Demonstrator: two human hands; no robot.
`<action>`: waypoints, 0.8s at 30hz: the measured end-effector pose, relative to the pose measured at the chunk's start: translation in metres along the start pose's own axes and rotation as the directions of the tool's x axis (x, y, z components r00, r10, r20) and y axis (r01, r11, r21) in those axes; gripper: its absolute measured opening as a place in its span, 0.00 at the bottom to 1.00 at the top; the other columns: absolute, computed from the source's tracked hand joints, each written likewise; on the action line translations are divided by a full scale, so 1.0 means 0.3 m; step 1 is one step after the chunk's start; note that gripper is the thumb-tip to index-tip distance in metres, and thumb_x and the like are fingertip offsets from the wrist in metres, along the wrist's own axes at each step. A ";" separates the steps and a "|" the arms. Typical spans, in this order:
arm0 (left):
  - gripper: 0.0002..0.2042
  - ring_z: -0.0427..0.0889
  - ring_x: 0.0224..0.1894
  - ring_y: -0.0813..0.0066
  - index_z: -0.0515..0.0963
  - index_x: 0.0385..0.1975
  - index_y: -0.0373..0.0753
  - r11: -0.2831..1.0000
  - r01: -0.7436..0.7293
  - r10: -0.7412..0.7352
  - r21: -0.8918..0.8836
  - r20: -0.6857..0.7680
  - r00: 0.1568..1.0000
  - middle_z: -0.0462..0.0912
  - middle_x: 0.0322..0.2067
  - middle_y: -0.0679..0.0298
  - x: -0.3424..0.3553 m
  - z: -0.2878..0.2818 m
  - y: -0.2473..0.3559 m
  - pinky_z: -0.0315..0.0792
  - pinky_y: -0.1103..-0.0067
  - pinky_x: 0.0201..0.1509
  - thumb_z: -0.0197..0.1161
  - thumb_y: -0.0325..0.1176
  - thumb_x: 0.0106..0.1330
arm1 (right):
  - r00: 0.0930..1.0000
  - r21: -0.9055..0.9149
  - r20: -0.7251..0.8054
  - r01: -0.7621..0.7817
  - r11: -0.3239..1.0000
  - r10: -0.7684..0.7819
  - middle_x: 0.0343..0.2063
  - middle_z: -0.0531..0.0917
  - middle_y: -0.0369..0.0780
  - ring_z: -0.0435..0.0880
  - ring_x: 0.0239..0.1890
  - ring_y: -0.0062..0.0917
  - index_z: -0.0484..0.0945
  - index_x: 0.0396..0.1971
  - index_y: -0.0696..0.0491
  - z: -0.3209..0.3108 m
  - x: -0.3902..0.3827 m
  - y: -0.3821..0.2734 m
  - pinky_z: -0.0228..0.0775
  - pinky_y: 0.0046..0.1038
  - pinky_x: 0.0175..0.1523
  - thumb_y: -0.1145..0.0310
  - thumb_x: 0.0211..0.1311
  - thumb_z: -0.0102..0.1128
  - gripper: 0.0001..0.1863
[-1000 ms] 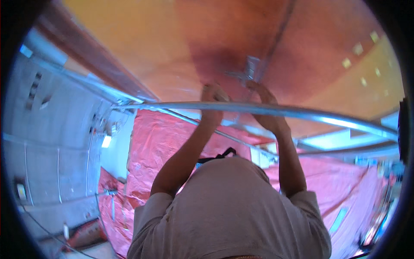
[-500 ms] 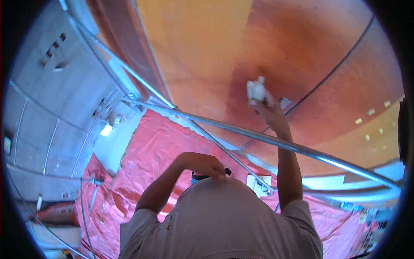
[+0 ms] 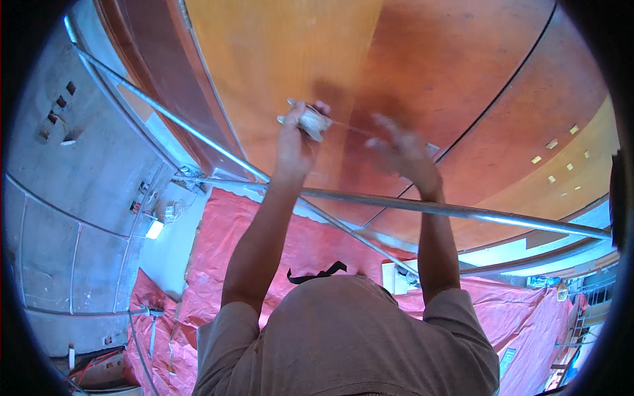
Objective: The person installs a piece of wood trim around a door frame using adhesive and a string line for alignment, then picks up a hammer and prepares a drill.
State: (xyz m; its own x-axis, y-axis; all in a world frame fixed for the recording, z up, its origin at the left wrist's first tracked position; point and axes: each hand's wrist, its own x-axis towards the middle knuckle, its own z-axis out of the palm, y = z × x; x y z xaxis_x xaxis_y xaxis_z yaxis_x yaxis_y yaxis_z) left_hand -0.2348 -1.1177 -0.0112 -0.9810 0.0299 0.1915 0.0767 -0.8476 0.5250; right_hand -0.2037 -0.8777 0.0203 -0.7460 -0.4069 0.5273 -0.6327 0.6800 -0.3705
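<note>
While the left hand [image 3: 295, 142] is raised overhead, its fingers are curled around a small pale pad [image 3: 313, 121], something like a sanding block or folded cloth, and hold it flat against the orange-brown wooden ceiling [image 3: 297, 46]. A thin stick or handle seems to poke out past the pad on its left side, though it is too small to make out for sure. The right hand [image 3: 403, 153] is lifted just beside it, close under the same wood; it is blurred, the fingers look loosely spread and appear to hold nothing, but whether they touch the surface cannot be told.

Judging by the grip, the work in hand is rubbing or wiping the wood, and it would go best with the pad kept flat, pressure even, and strokes running along the grain so no patch is skipped or scored. The free hand could steady the body against the panel.

Below the wrists a metal pipe [image 3: 462, 212] crosses the view, met by a second slanting pipe [image 3: 165, 115] from the upper left, like scaffold rails. A dark seam [image 3: 522, 72] curves through the redder panel to the right. Farther down lie pink plastic sheets [image 3: 231, 237], and a grey concrete wall [image 3: 59, 171] stands at the left.
</note>
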 end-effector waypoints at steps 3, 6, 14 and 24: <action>0.07 0.82 0.37 0.75 0.75 0.34 0.40 0.975 -0.067 0.080 0.212 -0.055 0.995 0.82 0.34 0.65 0.004 -0.054 0.043 0.76 0.77 0.38 0.66 0.33 0.70 | 0.946 -0.488 -0.306 -0.062 0.871 -0.104 0.49 0.82 0.45 0.78 0.54 0.43 0.80 0.53 0.53 -0.093 -0.115 0.012 0.63 0.46 0.65 0.63 0.59 0.70 0.22; 0.11 0.83 0.34 0.68 0.74 0.35 0.39 0.748 -0.134 0.115 0.650 0.072 0.991 0.82 0.31 0.64 0.024 -0.085 0.096 0.76 0.73 0.38 0.70 0.36 0.66 | 0.903 -0.649 -0.416 -0.212 0.731 -0.108 0.50 0.81 0.44 0.77 0.55 0.42 0.80 0.51 0.52 -0.093 -0.273 -0.024 0.56 0.54 0.66 0.63 0.58 0.69 0.21; 0.17 0.83 0.35 0.56 0.77 0.41 0.36 -0.536 -0.490 -0.317 0.688 0.374 0.872 0.80 0.31 0.53 -0.034 -0.207 0.407 0.76 0.68 0.40 0.73 0.37 0.57 | 0.729 0.318 0.663 -0.478 0.819 0.168 0.38 0.88 0.47 0.86 0.43 0.38 0.83 0.47 0.58 -0.113 -0.456 -0.381 0.76 0.38 0.50 0.70 0.62 0.66 0.15; 0.11 0.83 0.34 0.77 0.78 0.37 0.37 0.960 -0.234 0.240 0.151 -0.021 0.971 0.82 0.30 0.66 -0.042 -0.156 0.579 0.76 0.77 0.36 0.69 0.39 0.69 | 0.897 -0.029 0.434 0.106 0.994 -0.083 0.54 0.78 0.50 0.84 0.45 0.36 0.63 0.68 0.56 0.019 0.391 -0.430 0.76 0.36 0.51 0.62 0.58 0.72 0.40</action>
State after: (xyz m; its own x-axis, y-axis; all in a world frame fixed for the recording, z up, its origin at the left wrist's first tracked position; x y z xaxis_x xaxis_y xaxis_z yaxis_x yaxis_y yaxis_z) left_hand -0.2174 -1.2900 0.0387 -0.9375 -0.1858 0.2941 0.3302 -0.7409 0.5848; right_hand -0.2108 -1.0166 0.1255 -0.7066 -0.6865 0.1716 -0.7022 0.6501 -0.2905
